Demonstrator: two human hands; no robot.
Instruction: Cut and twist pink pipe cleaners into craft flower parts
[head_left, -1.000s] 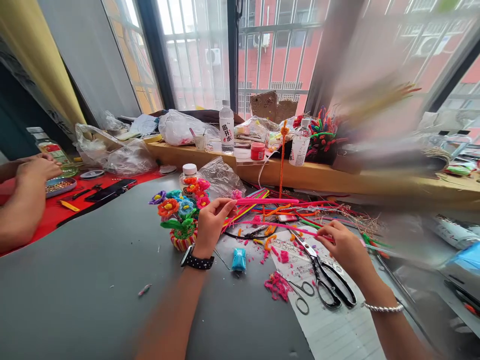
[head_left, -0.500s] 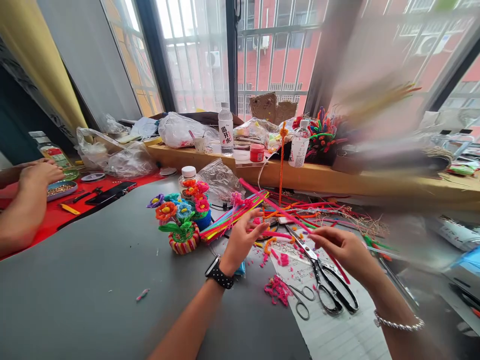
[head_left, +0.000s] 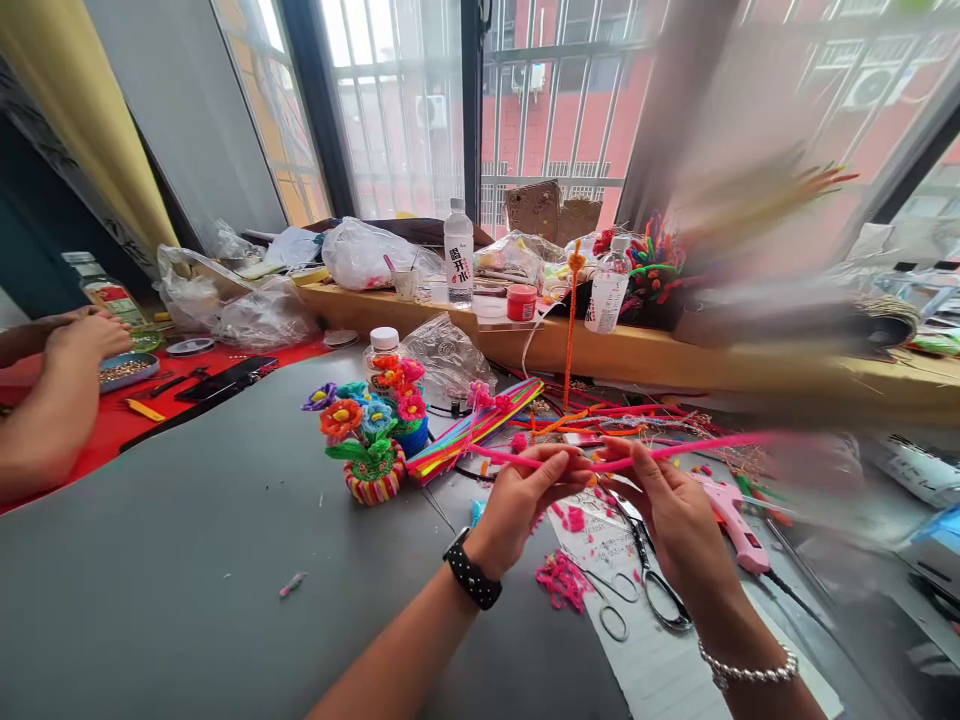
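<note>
A long pink pipe cleaner (head_left: 697, 447) stretches nearly level between my two hands. My left hand (head_left: 529, 495) pinches it on the left, and its free end runs toward the bundle of coloured pipe cleaners (head_left: 480, 430). My right hand (head_left: 671, 505) grips it a short way to the right, with the other end reaching out past the fingers. Below the hands lie large black-handled scissors (head_left: 664, 600), partly hidden by my right hand, and small scissors (head_left: 615, 605) beside a heap of pink scraps (head_left: 562, 580).
Two pots of pipe-cleaner flowers (head_left: 375, 470) stand left of my hands. A pink glue gun (head_left: 739, 525) lies to the right on paper. Bottles (head_left: 459, 255) and bags line the wooden ledge (head_left: 555, 350). At far left, another person's hands (head_left: 90, 340) are over a tray of beads (head_left: 127, 370).
My hands have come closer together and pulled the pink pipe cleaner from a slant to nearly level. The glue gun, hidden before, now shows beside my right hand.
</note>
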